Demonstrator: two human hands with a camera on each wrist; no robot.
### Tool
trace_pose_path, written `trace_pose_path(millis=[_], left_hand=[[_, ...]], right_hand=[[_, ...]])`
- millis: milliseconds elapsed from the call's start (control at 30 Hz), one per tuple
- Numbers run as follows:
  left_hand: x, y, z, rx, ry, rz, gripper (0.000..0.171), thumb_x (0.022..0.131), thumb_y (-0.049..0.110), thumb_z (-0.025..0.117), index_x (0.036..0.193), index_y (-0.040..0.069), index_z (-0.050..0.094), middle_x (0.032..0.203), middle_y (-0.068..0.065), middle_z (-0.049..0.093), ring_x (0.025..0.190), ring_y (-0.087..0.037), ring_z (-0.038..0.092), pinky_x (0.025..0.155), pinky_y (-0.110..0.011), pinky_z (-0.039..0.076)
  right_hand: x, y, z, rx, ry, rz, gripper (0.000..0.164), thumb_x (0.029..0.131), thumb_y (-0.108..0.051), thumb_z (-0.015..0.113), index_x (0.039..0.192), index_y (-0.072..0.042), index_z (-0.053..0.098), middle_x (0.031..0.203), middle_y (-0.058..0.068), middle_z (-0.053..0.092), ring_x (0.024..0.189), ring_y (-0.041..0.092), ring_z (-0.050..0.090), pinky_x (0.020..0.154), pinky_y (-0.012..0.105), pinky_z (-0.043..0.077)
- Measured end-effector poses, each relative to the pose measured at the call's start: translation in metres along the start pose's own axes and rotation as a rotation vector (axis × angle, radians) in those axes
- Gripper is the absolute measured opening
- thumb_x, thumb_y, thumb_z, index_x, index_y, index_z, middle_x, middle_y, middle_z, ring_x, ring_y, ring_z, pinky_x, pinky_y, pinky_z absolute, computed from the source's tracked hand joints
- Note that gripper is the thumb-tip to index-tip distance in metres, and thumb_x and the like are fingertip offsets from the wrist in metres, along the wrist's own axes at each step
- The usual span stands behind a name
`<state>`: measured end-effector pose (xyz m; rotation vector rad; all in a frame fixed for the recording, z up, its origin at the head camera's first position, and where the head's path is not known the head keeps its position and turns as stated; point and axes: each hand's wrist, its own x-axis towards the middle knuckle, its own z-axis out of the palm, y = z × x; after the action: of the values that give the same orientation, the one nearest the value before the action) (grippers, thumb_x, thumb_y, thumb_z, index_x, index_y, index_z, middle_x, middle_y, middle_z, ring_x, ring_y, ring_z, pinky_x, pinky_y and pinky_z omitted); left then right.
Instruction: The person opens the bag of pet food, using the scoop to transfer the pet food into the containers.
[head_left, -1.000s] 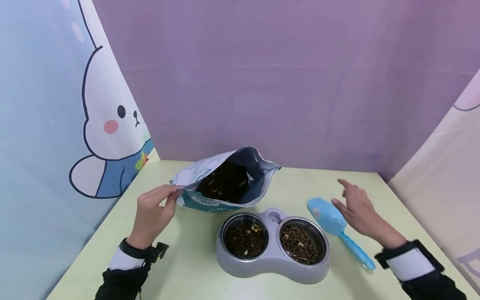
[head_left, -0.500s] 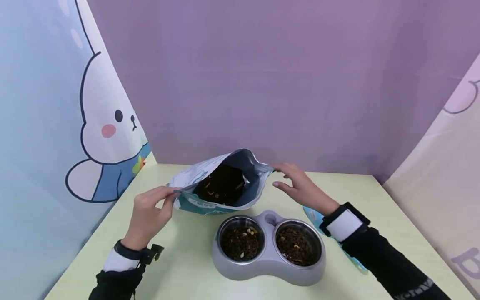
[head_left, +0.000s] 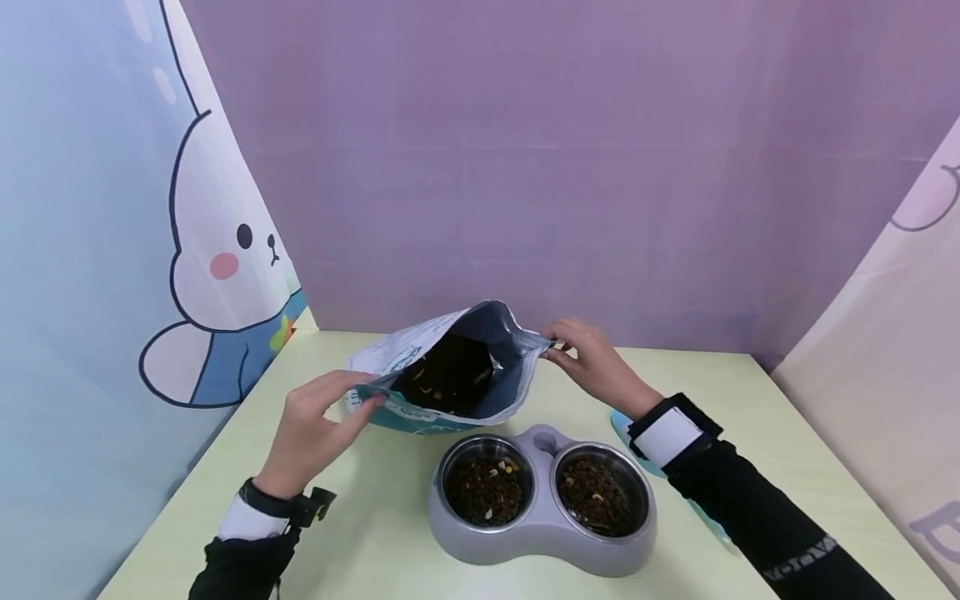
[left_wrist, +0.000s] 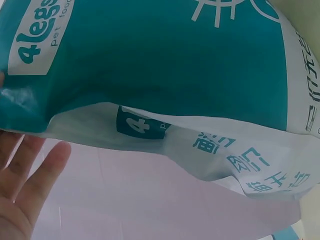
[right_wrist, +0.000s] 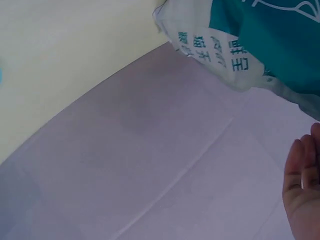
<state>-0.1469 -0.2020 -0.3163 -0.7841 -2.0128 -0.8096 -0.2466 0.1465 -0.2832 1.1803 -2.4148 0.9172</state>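
Observation:
An open pet food bag (head_left: 420, 421), teal and white, leans with its mouth toward me; dark kibble (head_left: 450, 375) lies inside. At its left corner my left hand (head_left: 311, 433) holds the rim, thumb on the near side and fingers behind. My right hand (head_left: 596, 367) pinches the opposite corner. The left wrist view shows the bag's printed teal face (left_wrist: 175, 65) beside the left fingers (left_wrist: 45, 170). In the right wrist view only part of the right hand (right_wrist: 305, 185) shows, below the bag's edge.
Closer to me stands a lavender double feeder (head_left: 540, 542) whose two steel bowls hold brown kibble. A blue scoop (head_left: 622, 425) lies to its right, mostly hidden under the right forearm. Behind the table (head_left: 360, 533) rises a purple backdrop (head_left: 525, 167).
My right hand has moved left from above the scoop to the bag's right corner and now pinches it. The left thumb has shifted a little along the rim.

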Motion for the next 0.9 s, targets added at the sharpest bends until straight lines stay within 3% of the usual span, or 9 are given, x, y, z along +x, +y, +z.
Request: trace_pose_path(millis=[133,433,567,900], left_hand=[[0.006,0.001,0.004,0.017,0.033,0.037,0.047,0.061,-0.006,0.076,0.102,0.013,0.064,0.095,-0.001,0.065,0.087,-0.013,0.060,0.078,-0.021,0.051],[0.021,-0.008,0.008,-0.045,0.151,0.053,0.028,0.065,-0.007,0.071,0.087,0.009,0.068,0.079,-0.002,0.067,0.071,-0.012,0.061,0.052,-0.024,0.047],[0.026,-0.012,0.004,-0.036,0.168,0.052,0.026,0.065,-0.009,0.069,0.084,0.008,0.068,0.076,-0.004,0.067,0.068,-0.015,0.062,0.054,-0.024,0.048],[0.038,-0.015,-0.010,0.002,0.152,-0.050,0.020,0.070,-0.007,0.067,0.083,0.008,0.069,0.076,-0.004,0.067,0.070,-0.013,0.062,0.064,-0.017,0.048]], right_hand=[[0.001,0.002,-0.005,-0.039,0.034,-0.048,0.017,0.083,-0.008,0.062,0.096,-0.019,0.060,0.095,-0.007,0.058,0.087,0.010,0.050,0.071,0.032,0.051],[0.013,0.003,-0.016,-0.110,0.073,-0.126,0.013,0.082,-0.004,0.062,0.088,-0.016,0.060,0.088,-0.005,0.058,0.080,0.012,0.046,0.063,0.033,0.044],[0.021,0.004,-0.018,-0.148,0.078,-0.138,0.009,0.083,-0.004,0.060,0.086,-0.013,0.059,0.086,-0.001,0.059,0.079,0.014,0.044,0.063,0.033,0.042],[0.034,0.010,-0.018,-0.166,0.107,-0.131,0.009,0.083,-0.004,0.061,0.083,-0.013,0.058,0.081,0.004,0.060,0.076,0.016,0.046,0.062,0.035,0.044]])
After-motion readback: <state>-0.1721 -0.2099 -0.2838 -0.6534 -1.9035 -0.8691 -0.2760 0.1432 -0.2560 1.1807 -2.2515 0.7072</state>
